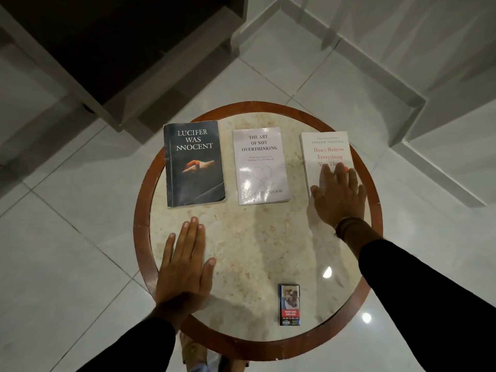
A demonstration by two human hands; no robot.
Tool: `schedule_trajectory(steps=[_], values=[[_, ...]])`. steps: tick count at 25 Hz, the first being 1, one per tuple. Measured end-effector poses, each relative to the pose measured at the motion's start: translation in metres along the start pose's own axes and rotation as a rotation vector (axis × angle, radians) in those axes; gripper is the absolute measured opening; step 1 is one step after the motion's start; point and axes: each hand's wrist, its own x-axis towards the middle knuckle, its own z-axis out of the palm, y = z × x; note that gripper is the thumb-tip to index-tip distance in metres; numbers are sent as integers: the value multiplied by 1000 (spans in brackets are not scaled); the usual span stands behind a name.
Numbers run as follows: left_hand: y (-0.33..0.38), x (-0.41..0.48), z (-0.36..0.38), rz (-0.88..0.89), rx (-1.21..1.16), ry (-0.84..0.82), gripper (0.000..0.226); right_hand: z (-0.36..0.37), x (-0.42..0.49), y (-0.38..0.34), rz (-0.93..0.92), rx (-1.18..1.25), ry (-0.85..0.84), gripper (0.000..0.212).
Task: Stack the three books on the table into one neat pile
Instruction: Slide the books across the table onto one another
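Three books lay apart in one row on the far half of the round bench [145, 210], which had a pale stone top and a brown wooden rim. None of them touched another, and no pile was made yet.

The right hand [338, 196] lay flat on the near part of the white book "Don't Believe Everything You Think" [324, 149]. Its fingers [342, 174] were spread and straight, pressing on the cover and hiding the last line of the red title; they were not closed around anything. The thumb reached over the left edge of this book. A dark band sat on the wrist, just before the black sleeve [429, 291].

To the left of these fingers, with a strip of bare stone between, lay the pale glossy book "The Art of Not Overthinking" [260, 165], with a thin heart drawn on its cover.

The left hand [185, 267] rested palm down on the bench near the left rim. Its fingers [192, 234] were stretched out and held together, empty, with the thumb pointing to the right. Just beyond the fingertips, not touching them, lay the dark blue book "Lucifer Was Innocent" [194, 162], with worn corners.

Nearer to the person than both hands, between the two wrists, a cigarette pack [289, 304] lay on the stone.
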Motion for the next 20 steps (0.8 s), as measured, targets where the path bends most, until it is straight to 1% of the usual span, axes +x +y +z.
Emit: schedule_trajectory(steps=[2, 3, 4, 5, 7, 10, 11, 12, 13, 15, 17, 19, 20], values=[[-1, -1, 1, 12, -3, 13, 74, -9, -7, -25, -14, 51, 148, 56], [-1, -1, 2, 19, -7, 25, 74, -13, -9, -43, -25, 113, 181, 52], [-2, -1, 2, 23, -15, 37, 74, -16, -11, -64, -23, 185, 155, 52], [-2, -1, 2, 24, -25, 48, 74, -16, -12, -86, 2, 253, 83, 56], [-3, -2, 3, 30, -32, 63, 74, -16, -13, -123, 119, 343, -76, 76], [-5, -2, 3, 22, -17, 44, 73, -17, -2, -140, 347, 449, -196, 112], [-3, -1, 2, 18, -9, 31, 73, -18, 4, -136, 388, 507, -231, 118], [-2, -1, 0, 9, -4, 17, 73, -20, 9, -133, 410, 554, -269, 118], [-1, 0, -2, 1, -4, 3, 73, -20, 13, -131, 412, 569, -296, 112], [1, 1, -6, -12, -7, -27, 74, -20, 16, -131, 366, 513, -312, 94], [1, 1, -9, -12, -9, -50, 75, -22, 16, -128, 283, 524, -254, 67], [1, 1, -12, -11, -8, -61, 76, -31, 13, -117, 215, 691, -193, 38], [3, 1, -13, -13, -9, -65, 76, -37, 8, -109, 190, 778, -165, 31]])
